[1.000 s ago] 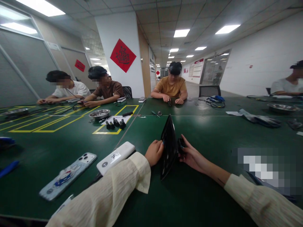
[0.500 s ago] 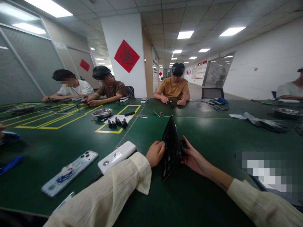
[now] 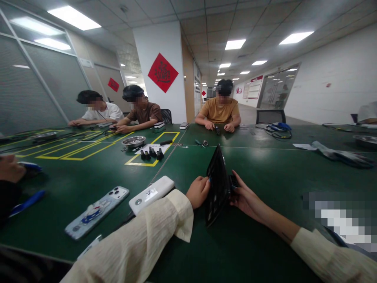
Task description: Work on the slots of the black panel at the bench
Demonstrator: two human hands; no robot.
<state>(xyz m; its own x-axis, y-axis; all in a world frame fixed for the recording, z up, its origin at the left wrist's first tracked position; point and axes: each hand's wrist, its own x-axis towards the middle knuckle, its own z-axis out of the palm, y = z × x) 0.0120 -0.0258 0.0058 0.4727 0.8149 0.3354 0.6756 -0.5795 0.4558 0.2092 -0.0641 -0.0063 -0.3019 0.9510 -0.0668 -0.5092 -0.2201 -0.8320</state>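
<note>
A glossy black flat panel [image 3: 217, 188] stands nearly on edge between my hands, seen almost side-on. My left hand [image 3: 198, 192] is closed at its left face, with the fingertips pressed against the surface. On the panel's other side, my right hand [image 3: 244, 198] grips a small dark block [image 3: 233, 181] that sits against the panel; whether it is fixed there I cannot tell. Just left of my left wrist lies a white power bank [image 3: 151, 194] with a cable. Beyond that is a phone in a patterned case [image 3: 97, 212].
Several black cylindrical parts [image 3: 151, 153] stand on a paper sheet near a metal bowl [image 3: 134, 142]. Across the green table a person [image 3: 221, 108] works with their hands. A co-worker's hand [image 3: 11, 168] is at the left edge, by a blue item [image 3: 28, 203].
My view has turned slightly left, so everything sits further right. More of a co-worker's hand shows at the left edge. Both my hands keep their hold on the panel.
</note>
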